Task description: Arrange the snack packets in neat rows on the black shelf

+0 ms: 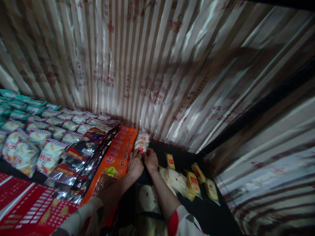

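Observation:
Both my hands meet at a row of small white packets with red labels (142, 141), at the back of the black surface. My left hand (135, 165) has its fingers closed on the left side of the nearest packet. From the other side, my right hand (151, 160) pinches that packet's near right edge. Just left of them lie orange snack packs with round logos (117, 147), in overlapping strips. Between my forearms sits a clear-wrapped round pale item (147, 197). The fingertips are partly hidden and dim.
White bags with striped edges (50, 155) and green bags (17, 105) stand in rows at left, beside dark shiny packs (71, 164). A red basket (27, 206) is at the near left. Yellow packets (193, 183) and pale wrapped items (175, 179) lie right. Pleated sheeting (152, 65) hangs behind.

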The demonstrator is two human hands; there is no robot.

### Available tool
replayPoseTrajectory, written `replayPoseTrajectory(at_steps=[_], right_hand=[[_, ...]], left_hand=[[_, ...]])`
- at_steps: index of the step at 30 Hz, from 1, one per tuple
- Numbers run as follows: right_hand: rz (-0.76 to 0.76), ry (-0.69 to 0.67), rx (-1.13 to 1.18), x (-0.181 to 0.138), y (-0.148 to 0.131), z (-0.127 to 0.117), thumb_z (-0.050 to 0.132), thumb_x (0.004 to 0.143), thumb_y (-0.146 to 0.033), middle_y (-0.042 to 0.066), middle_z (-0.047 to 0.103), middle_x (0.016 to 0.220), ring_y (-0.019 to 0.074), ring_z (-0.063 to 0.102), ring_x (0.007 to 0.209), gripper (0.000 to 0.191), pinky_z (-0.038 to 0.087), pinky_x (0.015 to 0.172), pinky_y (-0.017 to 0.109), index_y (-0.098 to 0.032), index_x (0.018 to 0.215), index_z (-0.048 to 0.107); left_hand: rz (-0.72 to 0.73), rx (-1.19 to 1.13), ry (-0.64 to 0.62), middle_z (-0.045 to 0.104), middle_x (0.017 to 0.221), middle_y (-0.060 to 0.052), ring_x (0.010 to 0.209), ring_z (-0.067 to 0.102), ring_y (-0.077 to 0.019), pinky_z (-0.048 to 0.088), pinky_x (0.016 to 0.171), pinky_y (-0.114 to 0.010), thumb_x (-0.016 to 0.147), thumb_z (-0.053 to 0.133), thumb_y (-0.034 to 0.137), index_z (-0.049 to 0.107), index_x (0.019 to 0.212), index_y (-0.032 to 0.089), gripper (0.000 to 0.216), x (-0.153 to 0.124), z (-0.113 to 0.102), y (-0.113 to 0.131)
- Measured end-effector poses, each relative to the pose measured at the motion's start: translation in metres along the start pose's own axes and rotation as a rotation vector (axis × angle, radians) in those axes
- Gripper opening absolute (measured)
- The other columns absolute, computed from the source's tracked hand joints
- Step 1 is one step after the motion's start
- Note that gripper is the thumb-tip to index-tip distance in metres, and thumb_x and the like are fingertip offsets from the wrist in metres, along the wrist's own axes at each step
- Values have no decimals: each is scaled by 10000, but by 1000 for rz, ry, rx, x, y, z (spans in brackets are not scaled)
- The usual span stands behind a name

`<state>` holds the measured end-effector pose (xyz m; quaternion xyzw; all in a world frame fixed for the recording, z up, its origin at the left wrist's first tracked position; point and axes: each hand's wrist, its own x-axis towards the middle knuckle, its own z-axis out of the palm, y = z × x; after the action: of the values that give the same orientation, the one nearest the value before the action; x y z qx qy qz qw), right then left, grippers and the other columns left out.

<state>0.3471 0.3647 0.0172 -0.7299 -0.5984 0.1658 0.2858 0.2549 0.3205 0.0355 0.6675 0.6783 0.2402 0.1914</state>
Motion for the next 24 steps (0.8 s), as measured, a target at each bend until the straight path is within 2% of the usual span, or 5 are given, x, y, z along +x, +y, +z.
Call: replayPoseTrajectory(at_steps=[8, 13, 16, 19, 24], right_hand=[[-62, 47, 48, -4, 3, 3, 466, 787, -231, 116, 643, 954, 212, 594, 904, 376, 454, 774, 297, -118, 1138, 540], [-295, 175, 86, -30, 9, -20, 382, 802, -166, 125, 604, 1076, 209, 545, 981, 370, 427, 879, 349, -116, 1125, 557], [-461, 144, -4, -51, 18, -45, 374, 824, -161, 99, 606, 1113, 210, 496, 1064, 329, 398, 931, 360, -145, 1056, 608], [-523, 111, -173, -71, 31, -69, 391, 840, -174, 88, 598, 1167, 239, 401, 1189, 308, 342, 989, 400, -156, 1019, 641], [-469, -11, -410, -89, 54, -94, 467, 820, -203, 85, 580, 1217, 321, 310, 1261, 279, 324, 973, 469, -179, 1028, 651]], left_hand=[[5, 30, -12, 420, 1376, -120, 1224, 395, -230, 310, 1043, -305, 768, 362, 39, 467, 1270, 63, 513, -4, 1, -1], [134, 17, 46, 484, 1307, -89, 1184, 417, -215, 341, 1024, -327, 765, 388, 51, 529, 1211, 126, 473, -29, -7, 3], [207, 33, -67, 542, 1229, -74, 1152, 432, -211, 371, 997, -307, 795, 417, 133, 601, 1106, 141, 362, -57, -15, 8], [297, 74, -205, 521, 1261, -62, 1196, 393, -235, 379, 991, -337, 790, 503, 279, 611, 1085, 186, 328, -85, -20, 9], [366, 170, -328, 377, 1407, -103, 1311, 267, -313, 302, 1035, -465, 695, 639, 340, 473, 1260, 200, 605, -118, -14, 5]])
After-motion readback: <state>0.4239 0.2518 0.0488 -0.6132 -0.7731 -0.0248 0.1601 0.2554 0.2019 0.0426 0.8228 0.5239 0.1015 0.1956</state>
